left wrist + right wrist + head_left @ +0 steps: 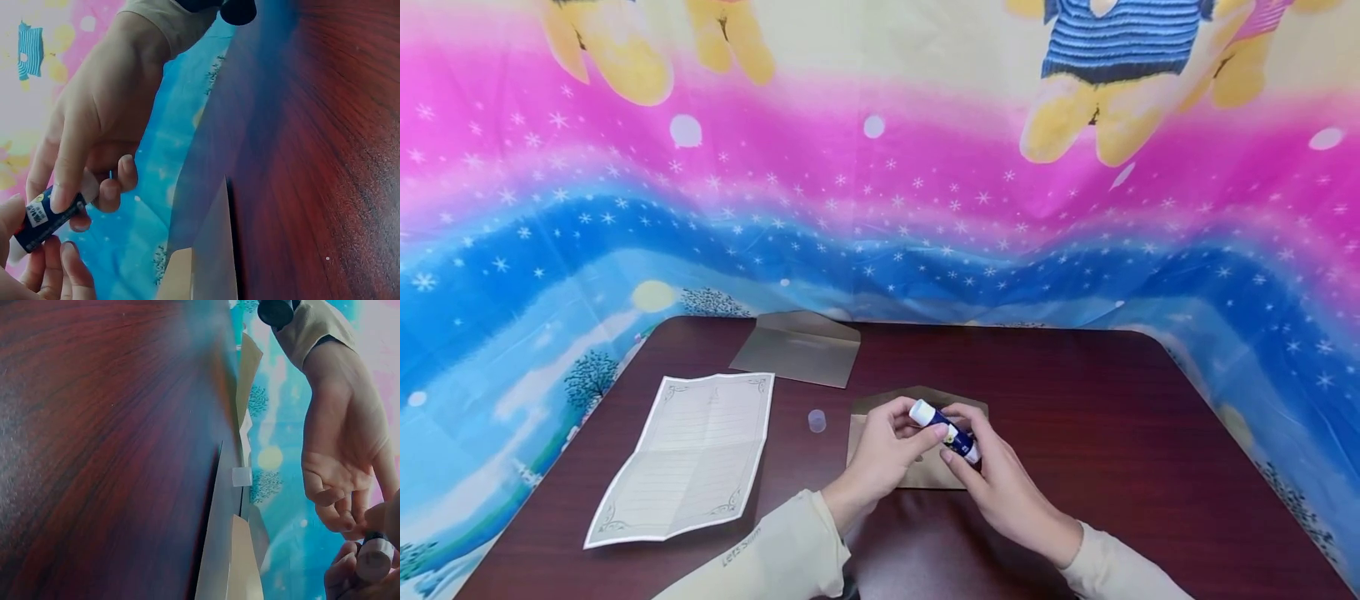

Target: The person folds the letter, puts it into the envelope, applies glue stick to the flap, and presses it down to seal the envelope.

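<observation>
Both hands hold a dark blue glue stick (957,442) with white ends, tilted over a brown envelope (932,477). My left hand (880,450) has its thumb and fingers about the upper white end. The fingers of my right hand (1003,471) wrap the lower part of the barrel. In the left wrist view the glue stick (44,215) shows a barcode label between the two hands. The right wrist view shows a round end of the glue stick (375,559), partly hidden by fingers. The envelope lies on the table, its flap pointing away from me.
A small clear cap (817,421) stands left of the envelope. A creased, lined letter sheet (688,454) with a decorative border lies at the left. Another brown envelope (801,358) is at the table's back edge. A patterned curtain (880,167) hangs behind the dark wooden table (1112,417).
</observation>
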`<state>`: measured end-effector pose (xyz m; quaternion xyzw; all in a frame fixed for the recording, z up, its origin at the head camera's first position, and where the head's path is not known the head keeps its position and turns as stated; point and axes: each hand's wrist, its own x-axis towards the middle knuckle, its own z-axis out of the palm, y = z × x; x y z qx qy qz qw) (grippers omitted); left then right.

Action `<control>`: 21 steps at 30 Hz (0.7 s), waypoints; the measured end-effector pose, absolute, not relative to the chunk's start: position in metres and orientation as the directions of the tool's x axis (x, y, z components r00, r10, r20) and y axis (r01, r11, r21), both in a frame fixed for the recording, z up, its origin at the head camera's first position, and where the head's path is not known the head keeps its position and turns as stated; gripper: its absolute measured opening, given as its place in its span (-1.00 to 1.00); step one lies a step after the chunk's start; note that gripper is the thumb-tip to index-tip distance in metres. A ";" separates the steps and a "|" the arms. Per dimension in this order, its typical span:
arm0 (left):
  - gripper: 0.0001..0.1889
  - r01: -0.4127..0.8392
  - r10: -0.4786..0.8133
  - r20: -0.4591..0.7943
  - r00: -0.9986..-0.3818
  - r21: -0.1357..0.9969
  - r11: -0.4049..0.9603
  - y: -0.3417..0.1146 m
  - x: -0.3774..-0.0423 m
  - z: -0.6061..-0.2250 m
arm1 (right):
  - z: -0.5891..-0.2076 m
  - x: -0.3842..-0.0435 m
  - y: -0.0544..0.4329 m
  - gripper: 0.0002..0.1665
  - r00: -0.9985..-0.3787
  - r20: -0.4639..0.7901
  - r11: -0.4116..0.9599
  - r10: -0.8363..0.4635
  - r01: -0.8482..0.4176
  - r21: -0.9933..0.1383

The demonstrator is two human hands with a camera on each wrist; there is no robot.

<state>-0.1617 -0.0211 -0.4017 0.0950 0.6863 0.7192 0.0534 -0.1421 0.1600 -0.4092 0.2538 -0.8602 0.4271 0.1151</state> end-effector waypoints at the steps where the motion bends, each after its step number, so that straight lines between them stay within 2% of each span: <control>1: -0.70 0.041 0.197 0.052 -0.979 0.997 -0.059 -0.022 -0.161 -0.401 | -0.409 -0.142 0.160 -0.46 -0.847 0.421 0.504 -0.325 -0.532 -0.680; 6: -0.70 -0.003 0.143 0.011 -0.990 0.995 -0.097 -0.028 -0.162 -0.398 | -0.409 -0.145 0.162 -0.40 -0.867 0.438 0.456 -0.237 -0.498 -0.738; 11: -0.71 -0.031 0.099 -0.018 -0.995 0.991 -0.129 -0.030 -0.163 -0.398 | -0.412 -0.148 0.164 -0.57 -0.873 0.448 0.401 -0.193 -0.487 -0.776; 16: -0.71 -0.037 0.073 -0.025 -0.997 0.987 -0.156 -0.029 -0.162 -0.399 | -0.414 -0.151 0.167 -0.83 -0.881 0.368 0.275 -0.299 -0.448 -0.850; 21: -0.70 -0.020 0.043 -0.014 -0.999 0.990 -0.141 -0.030 -0.161 -0.400 | -0.416 -0.153 0.167 -0.69 -0.871 0.256 0.119 -0.420 -0.332 -0.936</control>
